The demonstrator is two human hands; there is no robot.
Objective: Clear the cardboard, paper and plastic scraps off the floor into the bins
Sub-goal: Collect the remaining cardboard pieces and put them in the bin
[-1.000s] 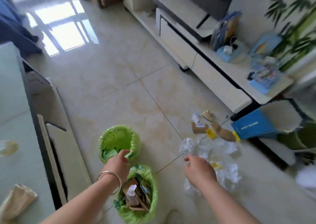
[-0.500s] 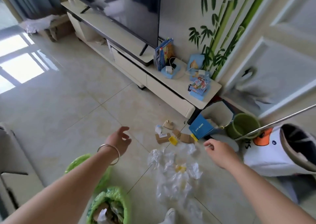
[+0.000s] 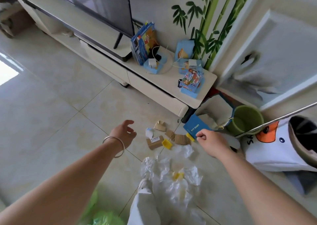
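Head view: glossy pale tile floor (image 3: pixel 51 104), low white TV cabinet (image 3: pixel 154 85) along a bamboo-mural wall, blue book (image 3: pixel 195 126) at its foot. Flat brown cardboard scraps (image 3: pixel 180 139), yellow plastic bits (image 3: pixel 166 143) and crumpled translucent plastic (image 3: pixel 164 169) lie on the floor between the arms; green-lined bins (image 3: pixel 103 216) blurred, cropped at bottom edge. Left hand (image 3: pixel 124 133) hovers, grip relaxed open, empty; right hand (image 3: pixel 211 141) fingers curled, contents indiscernible.

Both arms swung away from the green bins (image 3: pixel 103 214) toward the blue book (image 3: pixel 195 127). The left hand (image 3: pixel 124 133) left the bin rim and hung loose-fingered over the cardboard scraps (image 3: pixel 164 137); the right hand (image 3: pixel 211 141), fingers curled, reached the book.
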